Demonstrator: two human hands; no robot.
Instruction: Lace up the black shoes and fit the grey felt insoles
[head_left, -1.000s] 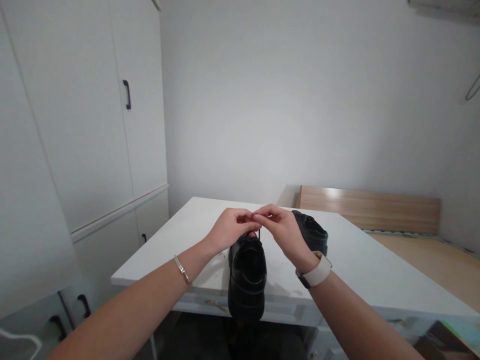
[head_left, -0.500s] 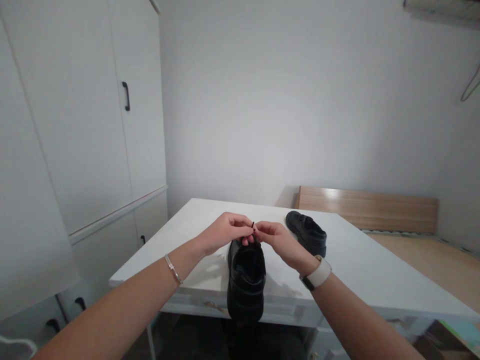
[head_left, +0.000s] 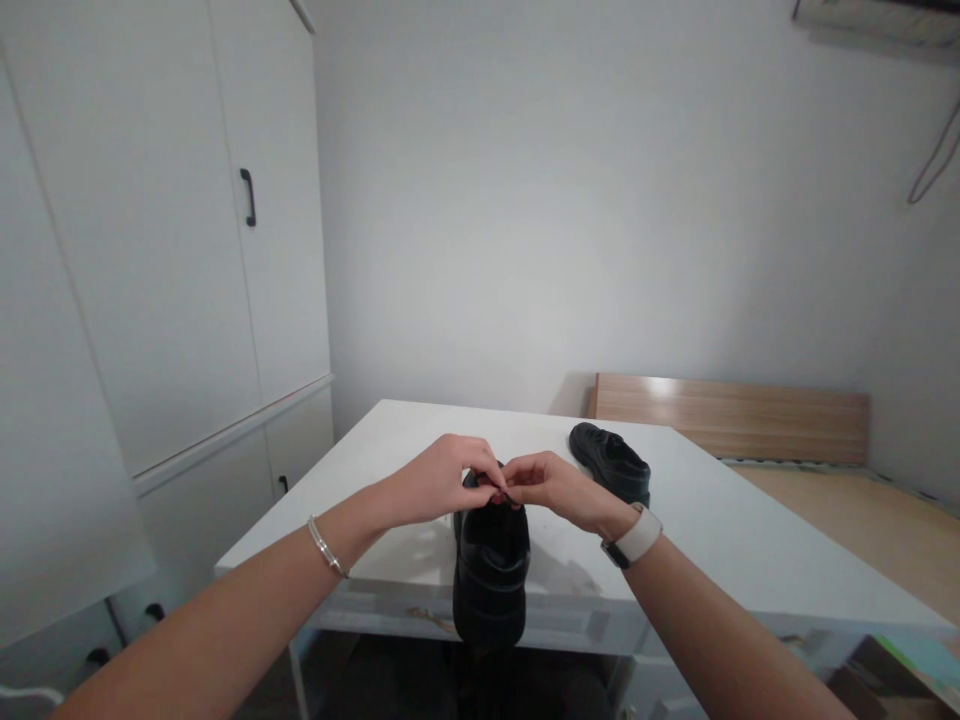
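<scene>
A black shoe stands at the table's near edge, its heel toward me and its toe pointing away. Over its front opening, my left hand and my right hand meet with thumbs and forefingers pinched together. Both are closed on the black shoelace, which is mostly hidden by the fingertips. A second black shoe rests farther back on the right, behind my right hand.
The white table carries both shoes. A white cabinet with dark handles stands on the left. Behind the table at right is a wooden bed headboard. A box-like item sits low at the right front.
Both hands have come down slightly, closer to the shoe opening. The lace end that stuck up between the fingers is no longer visible. Both shoes stay in place.
</scene>
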